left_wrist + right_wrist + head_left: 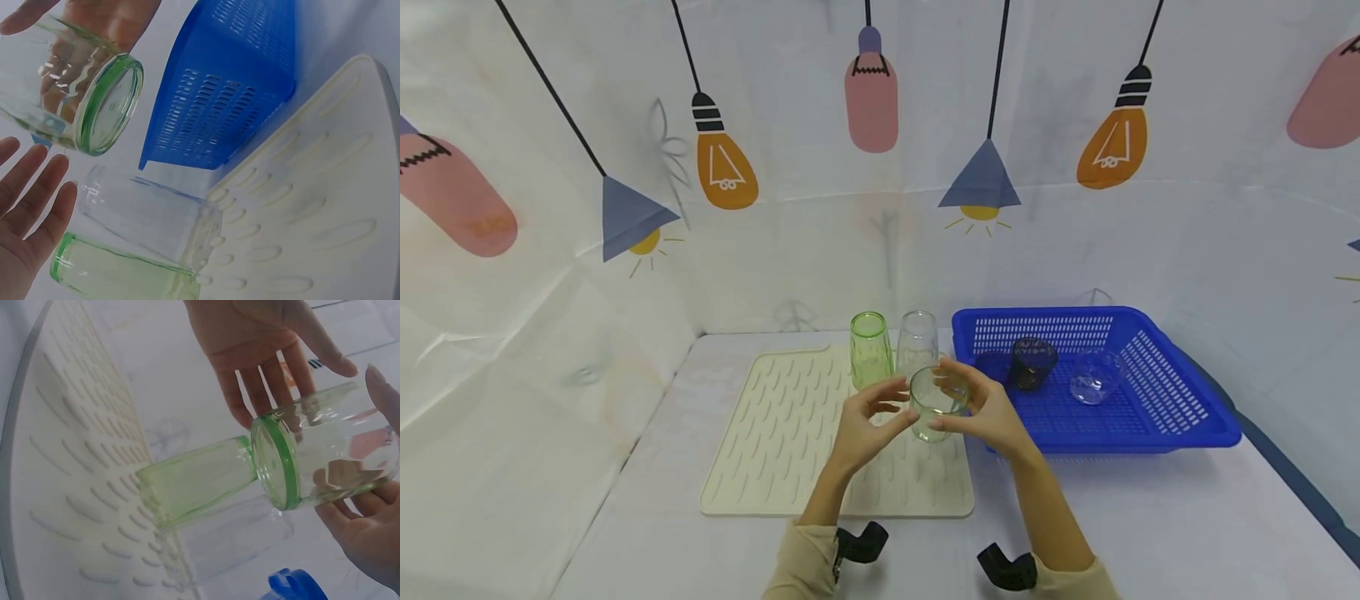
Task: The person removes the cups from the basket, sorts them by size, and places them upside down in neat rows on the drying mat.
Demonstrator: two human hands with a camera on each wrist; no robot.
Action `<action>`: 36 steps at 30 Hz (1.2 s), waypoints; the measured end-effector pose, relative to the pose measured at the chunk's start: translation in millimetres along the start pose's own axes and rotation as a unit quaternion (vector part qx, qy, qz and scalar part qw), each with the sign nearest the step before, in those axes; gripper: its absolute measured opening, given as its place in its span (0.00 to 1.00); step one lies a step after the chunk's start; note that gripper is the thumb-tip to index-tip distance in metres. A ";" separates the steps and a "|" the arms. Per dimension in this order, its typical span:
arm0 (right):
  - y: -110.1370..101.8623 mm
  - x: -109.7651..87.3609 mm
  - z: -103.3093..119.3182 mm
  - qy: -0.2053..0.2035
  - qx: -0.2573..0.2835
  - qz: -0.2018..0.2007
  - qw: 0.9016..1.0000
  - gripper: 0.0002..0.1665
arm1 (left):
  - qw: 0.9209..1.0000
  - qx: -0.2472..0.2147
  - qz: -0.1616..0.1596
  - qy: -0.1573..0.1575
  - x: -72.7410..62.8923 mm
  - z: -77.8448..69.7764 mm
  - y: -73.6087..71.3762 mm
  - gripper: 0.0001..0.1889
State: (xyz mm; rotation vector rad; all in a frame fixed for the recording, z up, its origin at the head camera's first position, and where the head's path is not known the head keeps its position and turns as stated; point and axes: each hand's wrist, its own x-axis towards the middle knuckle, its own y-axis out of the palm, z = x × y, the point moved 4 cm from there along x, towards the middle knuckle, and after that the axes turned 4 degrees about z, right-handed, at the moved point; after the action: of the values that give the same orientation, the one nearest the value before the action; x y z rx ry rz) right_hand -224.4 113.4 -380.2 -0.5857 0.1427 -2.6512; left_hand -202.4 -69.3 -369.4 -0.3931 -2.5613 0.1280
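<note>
A clear, faintly green drinking glass (937, 400) is held above the drying mat (775, 450) by my right hand (992, 414), fingers and thumb curved around its side. Its thick green end (284, 464) faces the mat. My left hand (867, 425) is beside the glass on the left, fingers loosely bent and spread, with a gap to the glass in the left wrist view. Just behind, a green tumbler (871, 358) and a clear tumbler (917, 337) stand side by side on the mat's far right part.
To the right stands a blue perforated basket (1120, 435), holding a dark glass (1032, 367) and a small clear glass (1093, 379). The basket's left side is close to the mat. A white sheet (820, 258) printed with lamps hangs behind the table.
</note>
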 end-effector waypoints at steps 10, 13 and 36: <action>5.7 0.3 1.0 -0.003 0.021 0.011 1.000 0.47 | 0.999 0.016 0.030 -0.014 2.3 -3.6 5.6 0.27; 6.5 0.0 -0.5 -0.006 0.023 0.018 1.000 0.49 | 0.999 0.024 0.040 -0.026 2.4 -5.4 5.7 0.29; 9.1 -3.0 -2.3 -0.008 -0.033 0.051 0.998 0.49 | 0.993 0.060 0.080 -0.063 5.9 -16.7 11.3 0.36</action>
State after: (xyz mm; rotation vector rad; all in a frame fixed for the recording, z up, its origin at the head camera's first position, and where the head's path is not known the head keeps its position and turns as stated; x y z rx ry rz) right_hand -219.5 106.4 -385.1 -0.6044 0.2500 -2.5497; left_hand -195.5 -56.6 -354.2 -0.5607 -2.6264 0.3744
